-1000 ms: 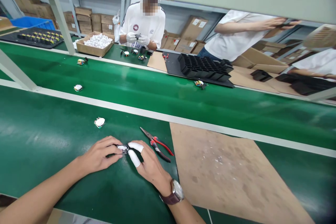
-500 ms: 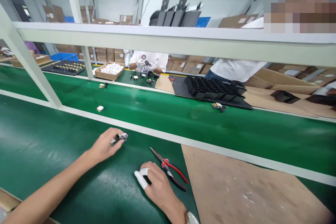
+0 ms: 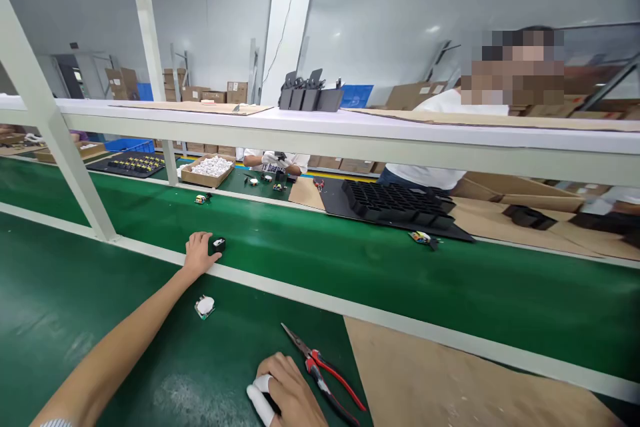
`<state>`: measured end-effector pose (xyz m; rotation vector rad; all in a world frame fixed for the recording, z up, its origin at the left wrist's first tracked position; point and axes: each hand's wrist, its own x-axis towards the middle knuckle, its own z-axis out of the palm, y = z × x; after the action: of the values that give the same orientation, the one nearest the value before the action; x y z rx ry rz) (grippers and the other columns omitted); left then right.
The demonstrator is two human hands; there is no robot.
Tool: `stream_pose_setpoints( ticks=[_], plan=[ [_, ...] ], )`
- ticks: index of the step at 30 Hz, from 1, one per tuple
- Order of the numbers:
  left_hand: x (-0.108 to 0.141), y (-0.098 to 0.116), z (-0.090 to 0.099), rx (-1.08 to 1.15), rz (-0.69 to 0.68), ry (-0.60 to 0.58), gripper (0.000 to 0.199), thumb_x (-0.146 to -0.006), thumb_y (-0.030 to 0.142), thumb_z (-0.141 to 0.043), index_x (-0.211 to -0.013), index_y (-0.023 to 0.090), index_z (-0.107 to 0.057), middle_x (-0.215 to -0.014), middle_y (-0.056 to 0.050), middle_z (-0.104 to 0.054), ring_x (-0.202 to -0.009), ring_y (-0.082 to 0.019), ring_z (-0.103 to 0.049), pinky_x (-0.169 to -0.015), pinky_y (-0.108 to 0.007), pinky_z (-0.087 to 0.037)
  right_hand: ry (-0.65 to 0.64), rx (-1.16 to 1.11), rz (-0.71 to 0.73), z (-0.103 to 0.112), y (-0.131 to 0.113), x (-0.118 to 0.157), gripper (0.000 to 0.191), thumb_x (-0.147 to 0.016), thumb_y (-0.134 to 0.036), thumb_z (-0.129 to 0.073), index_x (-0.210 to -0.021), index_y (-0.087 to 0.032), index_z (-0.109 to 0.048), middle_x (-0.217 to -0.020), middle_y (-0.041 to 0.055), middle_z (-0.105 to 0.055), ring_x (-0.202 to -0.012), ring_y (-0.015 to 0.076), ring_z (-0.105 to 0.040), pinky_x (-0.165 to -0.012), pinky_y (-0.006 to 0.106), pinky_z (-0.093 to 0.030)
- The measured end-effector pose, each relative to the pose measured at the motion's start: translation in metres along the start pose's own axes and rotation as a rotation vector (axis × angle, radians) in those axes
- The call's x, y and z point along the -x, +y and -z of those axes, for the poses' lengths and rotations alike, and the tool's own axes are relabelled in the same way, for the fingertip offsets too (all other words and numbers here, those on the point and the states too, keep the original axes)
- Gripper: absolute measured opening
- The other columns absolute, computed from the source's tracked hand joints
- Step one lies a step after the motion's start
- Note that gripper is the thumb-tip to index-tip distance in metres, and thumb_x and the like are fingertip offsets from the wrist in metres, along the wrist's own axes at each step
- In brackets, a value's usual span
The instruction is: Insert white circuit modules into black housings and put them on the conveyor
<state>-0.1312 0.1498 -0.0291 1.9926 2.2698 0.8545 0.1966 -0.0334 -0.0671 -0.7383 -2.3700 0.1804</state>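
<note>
Over the far green belt, my left hand [image 3: 198,255] has its thumb and fingers around a small black part [image 3: 219,245] with a white patch on top. A small circuit board with a white disc [image 3: 205,306] lies on the near green surface below that hand. My right hand [image 3: 283,390] is at the bottom centre, fingers curled, with white covers on the thumb and a finger. A dark spot shows between them; I cannot make out what it is. Red-and-black long-nose pliers [image 3: 313,359] lie just right of it.
A pale rail [image 3: 280,285] divides the near surface from the belt [image 3: 300,240]. Small boards [image 3: 201,199] [image 3: 423,237] lie on it. Brown board [image 3: 450,373] covers the near right. Beyond are a box of white pieces [image 3: 207,170], black trays [image 3: 395,203], a shelf beam [image 3: 350,137] and co-workers.
The view has tilted up. My left hand has reached forward from the near surface over the rail. The white-disc board now lies on the near surface. My right hand stays beside the pliers.
</note>
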Motion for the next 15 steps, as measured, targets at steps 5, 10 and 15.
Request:
stream_pose_setpoints(
  ticks=[5, 10, 15],
  plan=[
    [-0.001, -0.025, 0.009, -0.021, 0.042, -0.034, 0.048, -0.095, 0.038, -0.075, -0.136, 0.017, -0.061, -0.139, -0.02, -0.064, -0.132, -0.039, -0.057, -0.108, -0.058, -0.049, -0.026, -0.019, -0.046, 0.002, -0.003, -0.001, 0.017, -0.103, -0.015, -0.053, -0.089, -0.024, -0.055, -0.098, 0.004, -0.069, -0.086, 0.0214, -0.065, -0.082, 0.038, -0.054],
    [0.0, -0.014, 0.026, 0.057, -0.067, -0.062, 0.031, -0.101, 0.032, -0.068, -0.127, 0.016, -0.067, -0.126, -0.013, -0.07, -0.117, -0.029, -0.067, -0.106, -0.053, -0.053, 0.02, -0.029, -0.04, 0.008, -0.009, -0.007, 0.018, -0.104, -0.016, -0.056, -0.088, -0.024, -0.056, -0.095, 0.0028, -0.068, -0.085, 0.0202, -0.065, -0.079, 0.036, -0.054],
    [0.072, 0.037, 0.047, 0.201, -0.35, -0.153, 0.038, -0.093, 0.029, -0.071, -0.131, 0.023, -0.067, -0.125, -0.009, -0.073, -0.112, -0.027, -0.068, -0.101, -0.042, -0.057, 0.01, -0.034, -0.04, 0.01, -0.011, -0.007, 0.018, -0.105, -0.016, -0.055, -0.089, -0.023, -0.056, -0.097, 0.0036, -0.068, -0.088, 0.0208, -0.065, -0.081, 0.038, -0.053]
  ],
)
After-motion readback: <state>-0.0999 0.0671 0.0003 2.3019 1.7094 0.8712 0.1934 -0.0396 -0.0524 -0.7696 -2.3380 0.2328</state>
